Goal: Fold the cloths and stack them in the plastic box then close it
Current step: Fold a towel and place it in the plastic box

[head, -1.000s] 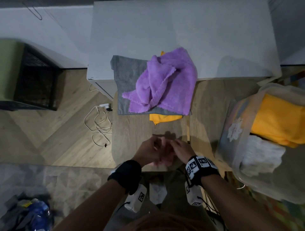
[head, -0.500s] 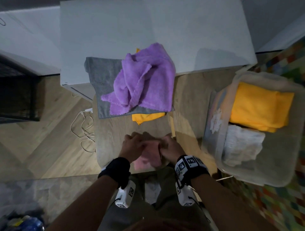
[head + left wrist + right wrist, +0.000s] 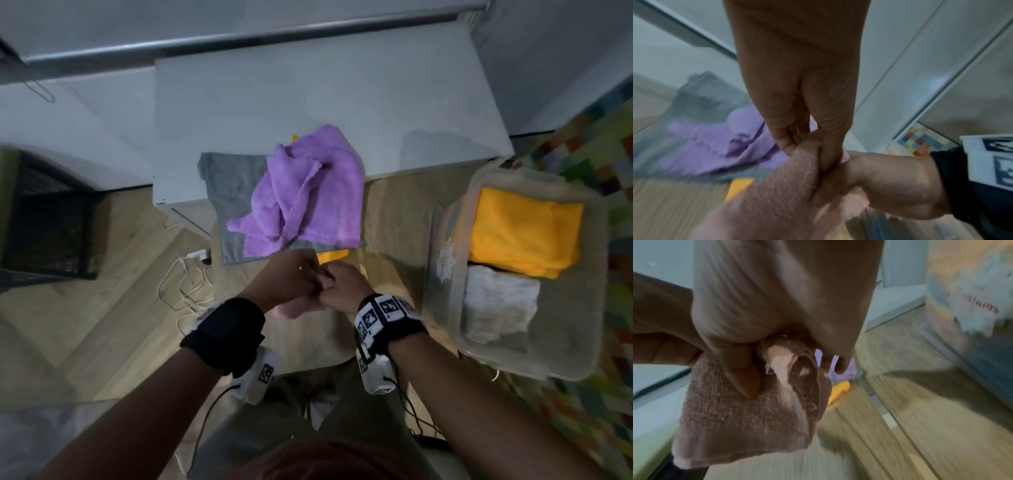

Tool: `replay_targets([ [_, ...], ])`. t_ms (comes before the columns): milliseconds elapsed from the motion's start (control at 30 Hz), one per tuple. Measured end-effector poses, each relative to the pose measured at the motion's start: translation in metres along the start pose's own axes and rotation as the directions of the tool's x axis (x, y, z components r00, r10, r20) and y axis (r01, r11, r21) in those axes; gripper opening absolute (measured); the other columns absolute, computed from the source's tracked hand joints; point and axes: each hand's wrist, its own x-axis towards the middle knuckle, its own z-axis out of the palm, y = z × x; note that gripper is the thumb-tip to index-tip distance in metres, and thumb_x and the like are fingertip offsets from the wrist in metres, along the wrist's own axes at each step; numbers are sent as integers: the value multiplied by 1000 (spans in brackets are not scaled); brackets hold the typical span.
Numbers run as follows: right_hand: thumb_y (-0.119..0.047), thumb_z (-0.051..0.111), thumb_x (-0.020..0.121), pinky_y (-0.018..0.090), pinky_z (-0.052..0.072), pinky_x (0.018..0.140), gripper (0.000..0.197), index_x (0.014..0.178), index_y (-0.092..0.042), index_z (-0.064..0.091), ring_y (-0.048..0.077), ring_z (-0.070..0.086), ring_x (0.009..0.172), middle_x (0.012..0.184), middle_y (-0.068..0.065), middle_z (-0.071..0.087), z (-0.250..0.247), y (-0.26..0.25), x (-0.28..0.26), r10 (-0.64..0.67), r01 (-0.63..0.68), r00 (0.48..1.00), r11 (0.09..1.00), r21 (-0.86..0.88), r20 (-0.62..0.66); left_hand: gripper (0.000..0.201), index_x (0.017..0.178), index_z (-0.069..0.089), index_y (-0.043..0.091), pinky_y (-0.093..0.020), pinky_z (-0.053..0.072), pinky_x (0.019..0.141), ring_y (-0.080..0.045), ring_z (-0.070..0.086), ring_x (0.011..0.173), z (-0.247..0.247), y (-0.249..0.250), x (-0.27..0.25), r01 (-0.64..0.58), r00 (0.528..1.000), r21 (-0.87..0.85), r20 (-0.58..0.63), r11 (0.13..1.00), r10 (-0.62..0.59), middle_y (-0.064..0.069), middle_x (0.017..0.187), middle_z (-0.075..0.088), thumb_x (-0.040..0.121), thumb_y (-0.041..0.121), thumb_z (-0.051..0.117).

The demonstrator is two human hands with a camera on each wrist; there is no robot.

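Both hands meet over the wooden table and hold a small folded pink cloth [image 3: 291, 308] lifted off it. My left hand [image 3: 294, 274] pinches the pink cloth [image 3: 777, 191] at its top edge. My right hand [image 3: 337, 282] grips the same pink cloth [image 3: 748, 423], which hangs below the fingers. A crumpled purple cloth [image 3: 308, 192] lies on a grey cloth [image 3: 233, 185], with a yellow cloth [image 3: 334, 255] poking out beneath. At the right stands the clear plastic box [image 3: 568, 356], open, holding a folded yellow cloth [image 3: 524, 229] and a folded white cloth [image 3: 496, 305].
A white cabinet top [image 3: 325, 102] lies behind the cloth pile. A white cable [image 3: 181, 284] is coiled on the floor at left, beside a dark crate [image 3: 48, 219]. A colourful chequered rug [image 3: 613, 411] lies under the box. The box lid is not seen.
Both hands have risen from the table with the pink cloth and moved forward toward the cloth pile. The head view has shifted, showing more of the cabinet and wall.
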Motion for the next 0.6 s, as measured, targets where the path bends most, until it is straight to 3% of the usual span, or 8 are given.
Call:
replay_targets([
  [133, -20, 74, 63, 28, 44, 55, 21, 69, -18, 54, 13, 58, 65, 66, -6, 57, -62, -19, -29, 35, -20, 997, 980, 199, -73, 28, 83, 68, 22, -18, 42, 60, 1, 54, 60, -45, 42, 13, -178, 983, 36, 42, 983, 176, 6, 72, 67, 64, 34, 83],
  [267, -14, 65, 71, 30, 48, 76, 41, 109, -29, 68, 18, 60, 95, 96, -1, 64, -126, -21, -71, 64, -49, 998, 921, 385, -27, 25, 71, 61, 20, -23, 40, 61, -4, 49, 58, -58, 108, 38, -330, 935, 106, 172, 938, 310, 6, 62, 56, 79, 38, 77],
  [367, -20, 62, 57, 31, 33, 65, 16, 72, -24, 60, 19, 48, 72, 72, -1, 53, -167, -4, -96, 149, -106, 988, 857, 504, -44, 41, 66, 57, 12, -26, 36, 58, -4, 42, 56, -45, 154, 54, -411, 896, 75, 219, 909, 387, 4, 57, 48, 85, 47, 66],
  [467, -23, 64, 50, 40, 26, 69, 23, 69, -14, 56, 23, 38, 73, 73, 5, 46, -194, 21, -116, 249, -183, 967, 816, 548, -48, 44, 61, 57, 16, -22, 34, 55, -1, 47, 53, -19, 192, 65, -443, 875, 80, 257, 893, 411, 6, 53, 52, 81, 56, 58],
  [500, -20, 65, 56, 40, 17, 76, 23, 76, -13, 57, 27, 38, 78, 80, 6, 46, -201, 32, -120, 264, -195, 963, 815, 545, -49, 44, 60, 56, 18, -20, 34, 54, 1, 48, 51, -9, 202, 68, -445, 873, 93, 265, 891, 408, 7, 50, 52, 83, 54, 61],
  [533, -16, 65, 66, 41, 35, 75, 26, 91, -14, 60, 31, 43, 87, 91, 7, 47, -207, 44, -126, 278, -211, 959, 821, 531, -50, 42, 59, 56, 18, -17, 34, 52, 3, 49, 48, 2, 211, 70, -441, 872, 95, 279, 892, 401, 8, 49, 53, 86, 50, 63],
  [567, -12, 64, 75, 45, 43, 94, 39, 114, -9, 61, 33, 49, 104, 109, 8, 51, -213, 56, -131, 312, -246, 949, 826, 506, -47, 41, 59, 57, 18, -14, 35, 50, 4, 50, 46, 13, 218, 72, -435, 870, 84, 299, 897, 393, 9, 48, 55, 88, 46, 64],
  [600, -10, 62, 81, 38, 39, 87, 50, 130, -4, 53, 35, 48, 120, 126, 11, 50, -219, 68, -136, 355, -291, 933, 829, 478, -48, 40, 59, 58, 17, -13, 37, 50, 5, 52, 46, 24, 225, 74, -428, 866, 72, 320, 901, 385, 9, 49, 57, 89, 43, 65],
])
